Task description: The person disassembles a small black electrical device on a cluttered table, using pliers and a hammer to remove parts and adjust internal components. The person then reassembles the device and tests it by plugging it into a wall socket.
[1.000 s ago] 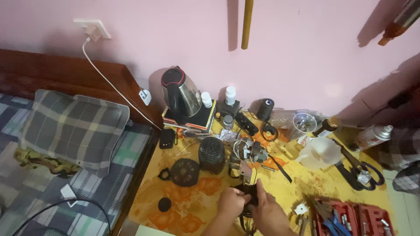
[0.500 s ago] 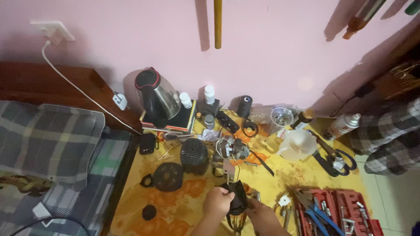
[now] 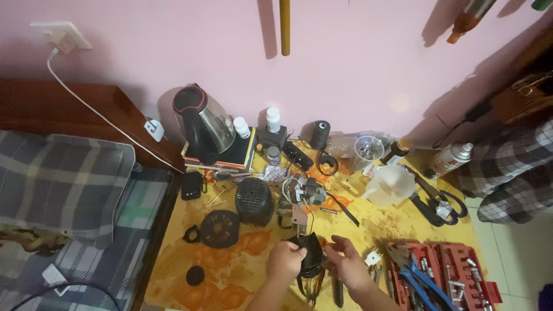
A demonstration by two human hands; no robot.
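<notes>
Hands meet low over the counter (image 3: 173, 270): left hand (image 3: 285, 260) is closed on a black dome-shaped part (image 3: 310, 253), right hand (image 3: 345, 266) touches its side, fingers half curled, grip perhaps loose. Step looks like fitting or dismantling; next needs steady holding beside the red tool case (image 3: 443, 270).

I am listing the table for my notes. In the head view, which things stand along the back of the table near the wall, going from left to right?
Electric kettle → white-capped bottle → black thread spool → clear cup of small parts → brown bottle → spray can.
</notes>
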